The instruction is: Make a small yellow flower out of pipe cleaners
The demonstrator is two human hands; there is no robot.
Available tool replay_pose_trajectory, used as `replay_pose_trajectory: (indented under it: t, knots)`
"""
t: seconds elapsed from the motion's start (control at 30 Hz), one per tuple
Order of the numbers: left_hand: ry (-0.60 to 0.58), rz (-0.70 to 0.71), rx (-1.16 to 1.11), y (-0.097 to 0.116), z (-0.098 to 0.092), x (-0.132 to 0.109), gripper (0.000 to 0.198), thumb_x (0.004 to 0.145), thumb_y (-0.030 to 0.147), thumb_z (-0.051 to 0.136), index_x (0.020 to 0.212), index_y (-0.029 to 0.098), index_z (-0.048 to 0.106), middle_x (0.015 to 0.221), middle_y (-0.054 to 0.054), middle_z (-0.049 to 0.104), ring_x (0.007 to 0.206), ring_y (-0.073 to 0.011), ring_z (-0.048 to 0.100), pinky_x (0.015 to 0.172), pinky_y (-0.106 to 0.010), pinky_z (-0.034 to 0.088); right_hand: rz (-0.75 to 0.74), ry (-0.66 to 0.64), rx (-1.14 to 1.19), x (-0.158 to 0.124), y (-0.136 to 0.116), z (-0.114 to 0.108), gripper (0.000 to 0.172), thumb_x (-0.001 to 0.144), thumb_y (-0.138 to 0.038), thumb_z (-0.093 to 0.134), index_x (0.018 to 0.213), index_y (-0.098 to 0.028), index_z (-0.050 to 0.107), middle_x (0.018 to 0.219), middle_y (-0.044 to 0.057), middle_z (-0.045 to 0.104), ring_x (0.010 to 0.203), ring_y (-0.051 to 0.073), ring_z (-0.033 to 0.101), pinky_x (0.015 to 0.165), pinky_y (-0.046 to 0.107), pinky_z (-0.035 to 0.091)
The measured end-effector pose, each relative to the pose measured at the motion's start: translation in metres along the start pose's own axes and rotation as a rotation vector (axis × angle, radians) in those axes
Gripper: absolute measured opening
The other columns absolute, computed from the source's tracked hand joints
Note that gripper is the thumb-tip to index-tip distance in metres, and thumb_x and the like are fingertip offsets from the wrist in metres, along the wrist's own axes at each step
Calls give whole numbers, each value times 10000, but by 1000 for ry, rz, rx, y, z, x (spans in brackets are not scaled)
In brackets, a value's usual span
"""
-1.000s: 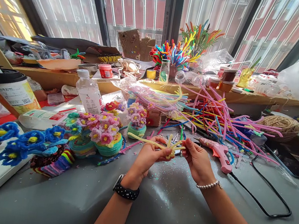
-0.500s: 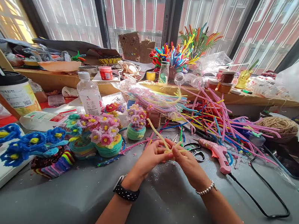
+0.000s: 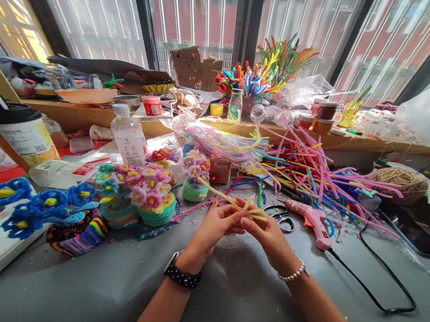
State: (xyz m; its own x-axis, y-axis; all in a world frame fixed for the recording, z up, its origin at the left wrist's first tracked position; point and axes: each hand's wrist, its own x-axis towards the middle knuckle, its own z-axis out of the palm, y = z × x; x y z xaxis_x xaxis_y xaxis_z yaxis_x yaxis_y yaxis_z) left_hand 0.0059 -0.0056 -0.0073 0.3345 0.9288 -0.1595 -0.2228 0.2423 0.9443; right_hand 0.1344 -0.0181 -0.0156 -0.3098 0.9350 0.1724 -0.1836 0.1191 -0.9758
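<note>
A pale yellow pipe cleaner [image 3: 216, 191] is held between my two hands over the middle of the grey table. My left hand [image 3: 221, 224], with a dotted black watch strap at the wrist, pinches it where its strands cross. From the other side my right hand [image 3: 268, 235], with a beaded bracelet, closes its fingers on the same pipe cleaner. One long end sticks out to the left towards a small pot of pink flowers [image 3: 196, 177]; short ends point up and right. The fingers partly hide the crossing. Black scissors [image 3: 285, 218] lie just beyond my right hand.
A pink glue gun [image 3: 312, 220] with a black cord lies to the right, near a phone [image 3: 416, 231]. Behind is a pile of loose pipe cleaners [image 3: 312, 165] and a twine ball [image 3: 399, 185]. Fuzzy flower pots [image 3: 156, 206], a bottle [image 3: 129, 136] and a cup [image 3: 11, 131] stand left.
The pipe cleaner's long left end has swung lower, and a short end now points up between my hands. My fingers have shifted their hold; the hands stay in about the same place.
</note>
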Motion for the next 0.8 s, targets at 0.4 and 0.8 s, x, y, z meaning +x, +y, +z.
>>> replay_pose_trajectory:
  t: [0.4,0.8]
  knots:
    - [-46,21,21,-1,0,-1,258,562,314,673,730,120,652,604,-2,561,543,-64,484,560,-191,383,-197,183,-328,3,3,-3,296,786,-391,439,772,-185,650,848,53,587,787,172,529,697,272,407]
    - [134,28,28,-3,0,5,285,539,286,693,724,133,539,625,-19,640,576,-140,615,557,-232,488,-109,278,-317,3,5,-8,243,681,-380,571,824,-184,577,757,41,582,605,142,527,513,249,435]
